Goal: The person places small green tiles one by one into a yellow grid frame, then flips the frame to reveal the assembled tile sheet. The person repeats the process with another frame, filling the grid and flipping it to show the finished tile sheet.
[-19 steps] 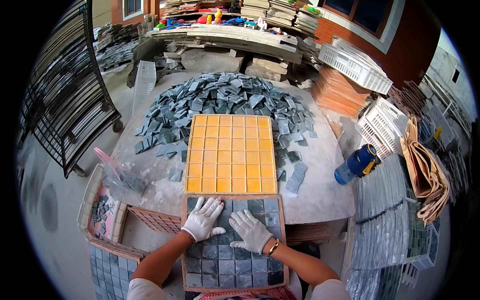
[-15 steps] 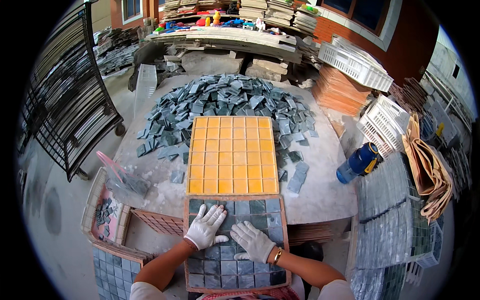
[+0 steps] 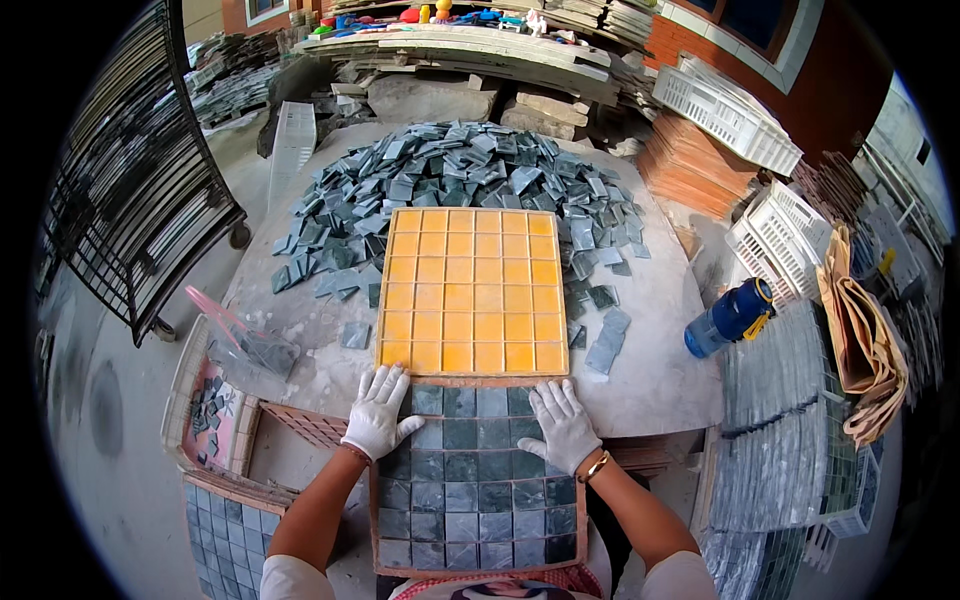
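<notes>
My left hand (image 3: 377,412), in a white glove, lies over the upper left corner of a reddish-brown tray (image 3: 582,520) filled with rows of square grey-green stone tiles (image 3: 460,466). Its fingertips reach the lower left corner of a yellow grid panel (image 3: 474,299). Also gloved, my right hand (image 3: 562,428) rests on the tray's upper right side, fingers stretched forward close to the panel's lower right corner. Both hands are open, their thumbs pointing inward over the tiles. Beyond the panel, a large heap of loose tiles (image 3: 450,165) covers the back of the table (image 3: 650,330).
A blue bottle (image 3: 728,318) stands at the table's right side. Stacked tile sheets (image 3: 770,420), white crates (image 3: 780,245) and reddish trays (image 3: 692,165) are on the right. To the left are a black rack (image 3: 140,190), a plastic bag (image 3: 250,345) and a bin (image 3: 190,400) of tile pieces.
Both hands have moved apart, from the middle of the tiled tray out to its upper left and right sides. The view has shifted slightly.
</notes>
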Demonstrator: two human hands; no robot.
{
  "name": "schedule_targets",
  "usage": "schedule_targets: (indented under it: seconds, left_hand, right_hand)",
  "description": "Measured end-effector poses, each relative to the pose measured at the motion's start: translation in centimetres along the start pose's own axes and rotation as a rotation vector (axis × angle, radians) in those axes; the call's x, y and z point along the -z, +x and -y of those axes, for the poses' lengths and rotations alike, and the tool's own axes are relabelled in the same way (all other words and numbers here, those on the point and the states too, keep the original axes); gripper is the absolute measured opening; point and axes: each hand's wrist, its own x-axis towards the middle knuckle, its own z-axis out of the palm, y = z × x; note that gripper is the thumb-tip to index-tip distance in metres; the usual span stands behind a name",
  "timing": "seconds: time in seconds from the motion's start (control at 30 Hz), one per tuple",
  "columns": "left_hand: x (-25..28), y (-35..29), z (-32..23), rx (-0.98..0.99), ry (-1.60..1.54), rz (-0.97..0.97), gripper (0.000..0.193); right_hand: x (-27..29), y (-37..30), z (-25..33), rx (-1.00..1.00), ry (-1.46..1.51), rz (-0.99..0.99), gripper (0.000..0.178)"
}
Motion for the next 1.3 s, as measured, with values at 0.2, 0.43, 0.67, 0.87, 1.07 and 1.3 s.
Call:
schedule_targets:
  seconds: [0.2,0.43,0.67,0.87,1.07,1.3]
  left_hand:
    - [0.4,0.2,0.3,0.005,0.039,-0.009,0.081]
    - [0.9,1.6,-1.0,-0.053,0.034,-0.020,0.075]
    - [0.3,1.4,-2.4,-0.070,-0.063,0.010,0.066]
    - [0.8,-0.6,-3.1,-0.090,0.012,0.048,0.076]
    - [2.0,-5.2,-4.7,-0.133,0.048,0.116,0.082]
    - [2.5,-7.6,-6.1,-0.117,0.043,0.087,0.083]
  right_hand:
    - [0.4,-0.7,1.1,0.061,0.093,0.049,0.082]
    - [-2.0,8.4,7.2,0.084,0.167,0.011,0.077]
    - [-1.1,6.8,7.5,0.133,0.098,0.100,0.076]
    - [0.0,4.1,7.9,0.295,0.249,0.275,0.072]
    - [1.3,-3.7,2.3,0.094,0.189,0.069,0.074]
    - [2.2,-8.4,6.5,0.163,0.233,0.101,0.091]
